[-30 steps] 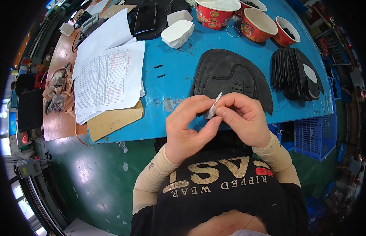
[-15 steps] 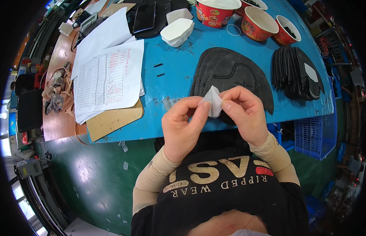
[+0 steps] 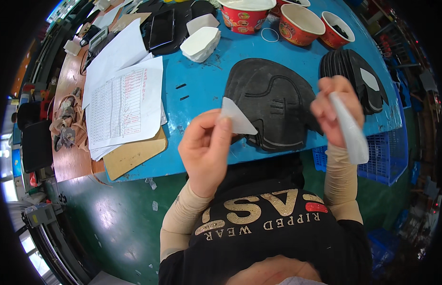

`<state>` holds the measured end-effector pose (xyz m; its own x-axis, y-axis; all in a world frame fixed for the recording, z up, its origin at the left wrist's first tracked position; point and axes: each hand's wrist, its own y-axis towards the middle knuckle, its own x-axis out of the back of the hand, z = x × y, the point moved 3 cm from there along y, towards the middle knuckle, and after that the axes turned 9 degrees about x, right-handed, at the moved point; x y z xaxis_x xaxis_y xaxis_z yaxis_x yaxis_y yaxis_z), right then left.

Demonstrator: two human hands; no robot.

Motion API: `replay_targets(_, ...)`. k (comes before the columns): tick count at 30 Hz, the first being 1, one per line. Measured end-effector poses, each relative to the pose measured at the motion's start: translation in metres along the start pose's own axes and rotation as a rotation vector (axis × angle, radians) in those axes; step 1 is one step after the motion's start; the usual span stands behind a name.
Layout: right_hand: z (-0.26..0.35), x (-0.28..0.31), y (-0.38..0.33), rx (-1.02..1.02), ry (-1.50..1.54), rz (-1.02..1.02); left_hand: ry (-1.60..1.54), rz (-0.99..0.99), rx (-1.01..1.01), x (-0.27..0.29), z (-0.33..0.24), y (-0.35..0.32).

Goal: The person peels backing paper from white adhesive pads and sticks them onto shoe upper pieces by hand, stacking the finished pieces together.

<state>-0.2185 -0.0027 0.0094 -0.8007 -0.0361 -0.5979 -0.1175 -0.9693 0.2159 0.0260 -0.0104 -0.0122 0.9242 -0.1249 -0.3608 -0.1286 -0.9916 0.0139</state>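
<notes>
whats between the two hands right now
In the head view, the black shoe upper piece on the blue table shows between left hand and right hand.

Black shoe piece (image 3: pixel 273 102) partly hidden behind white patch (image 3: pixel 236 118)

A small white triangular patch (image 3: pixel 236 119) is pinched at its edge, tilted above the blue table's front edge. Well apart to its right, a long translucent white backing strip (image 3: pixel 349 128) hangs down, slightly curled.
</notes>
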Motion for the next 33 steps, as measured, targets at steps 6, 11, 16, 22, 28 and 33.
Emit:
replay_targets(6,-0.045,-0.033,-0.016,-0.435,0.104,0.059,0.727,0.08,-0.68,-0.041,-0.011,0.007)
replay_targets(11,-0.049,-0.02,-0.017,-0.345,0.297,0.016,0.813,0.113,-0.803,-0.044,0.001,0.011)
replay_targets(16,-0.035,0.011,0.002,-0.254,0.39,-0.117,0.747,0.045,-0.709,-0.04,0.004,0.017)
replay_targets(22,-0.024,-0.029,-0.014,-0.491,-0.144,0.091,0.835,0.058,-0.866,-0.045,0.008,0.021)
replay_targets(28,-0.022,-0.023,-0.015,-0.436,-0.451,-0.001,0.741,0.331,-0.613,-0.045,0.005,0.018)
replay_targets(33,-0.006,-0.019,-0.018,-0.413,-0.473,0.027,0.58,0.202,-0.216,-0.029,0.001,0.037)
